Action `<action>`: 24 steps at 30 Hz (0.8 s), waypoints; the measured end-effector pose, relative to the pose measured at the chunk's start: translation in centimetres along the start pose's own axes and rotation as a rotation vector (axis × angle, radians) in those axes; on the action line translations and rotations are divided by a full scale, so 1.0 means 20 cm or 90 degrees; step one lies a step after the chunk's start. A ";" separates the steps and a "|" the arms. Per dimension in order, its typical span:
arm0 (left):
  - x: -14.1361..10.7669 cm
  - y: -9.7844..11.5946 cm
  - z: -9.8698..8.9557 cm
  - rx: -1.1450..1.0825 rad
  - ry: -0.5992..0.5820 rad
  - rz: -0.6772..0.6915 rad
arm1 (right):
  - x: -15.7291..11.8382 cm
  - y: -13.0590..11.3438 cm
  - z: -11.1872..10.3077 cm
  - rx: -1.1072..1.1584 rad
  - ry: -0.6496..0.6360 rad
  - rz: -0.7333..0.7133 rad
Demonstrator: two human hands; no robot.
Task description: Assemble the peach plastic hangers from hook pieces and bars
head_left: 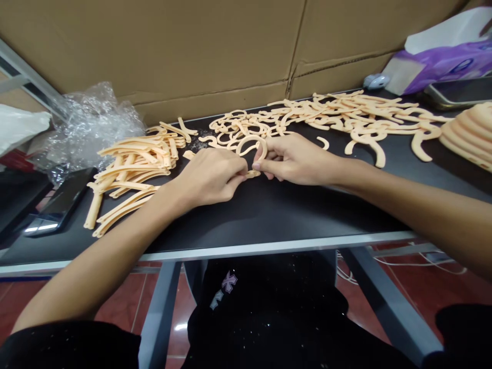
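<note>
My right hand (294, 160) pinches a curved, peach-coloured plastic piece (251, 142), shaped like a hook or open ring, between thumb and fingers. Close beside it, my left hand (215, 174) is closed, thumb against fingers. A small peach piece (252, 174) shows between the two sets of fingertips; my left fingers seem to grip its end, the rest being hidden. Just behind the hands lies a spread of loose curved pieces (234, 123). To the left of my left hand is a stack of long, slightly bent strips (134, 156) in the same colour.
A heap of linked curved pieces (357, 115) covers the back right of the black table (269, 220). Stacked peach parts (471, 133) stand at the right edge. Crumpled clear plastic (100, 125) and a dark phone (57, 205) are at left. Cardboard (215, 46) walls the back; a purple packet (449, 64) sits back right.
</note>
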State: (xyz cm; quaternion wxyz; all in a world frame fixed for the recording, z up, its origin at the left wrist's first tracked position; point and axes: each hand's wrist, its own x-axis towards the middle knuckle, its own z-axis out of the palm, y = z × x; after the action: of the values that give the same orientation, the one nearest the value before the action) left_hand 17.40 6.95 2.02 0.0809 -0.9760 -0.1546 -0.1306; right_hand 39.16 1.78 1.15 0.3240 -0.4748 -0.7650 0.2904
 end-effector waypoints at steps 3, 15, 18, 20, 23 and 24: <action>-0.01 0.01 0.00 0.005 0.005 -0.001 | -0.01 0.00 0.00 0.012 -0.004 -0.003; -0.02 0.03 0.04 -0.027 0.093 -0.075 | 0.00 0.04 0.02 0.259 0.058 -0.012; -0.02 0.05 0.04 -0.030 0.119 -0.116 | 0.00 0.04 0.04 0.306 0.101 -0.024; -0.02 0.06 0.03 -0.033 0.132 -0.143 | 0.00 0.03 0.04 0.319 0.121 -0.028; -0.02 0.06 0.04 -0.031 0.140 -0.163 | 0.00 0.03 0.04 0.310 0.129 -0.042; -0.02 0.06 0.04 -0.024 0.135 -0.161 | 0.00 0.02 0.04 0.300 0.127 -0.045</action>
State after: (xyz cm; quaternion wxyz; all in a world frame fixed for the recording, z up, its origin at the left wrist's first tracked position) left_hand 17.65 5.86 0.99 0.0615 -0.9309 -0.2643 -0.2446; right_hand 38.81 1.78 0.24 0.5092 -0.3855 -0.6567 0.4010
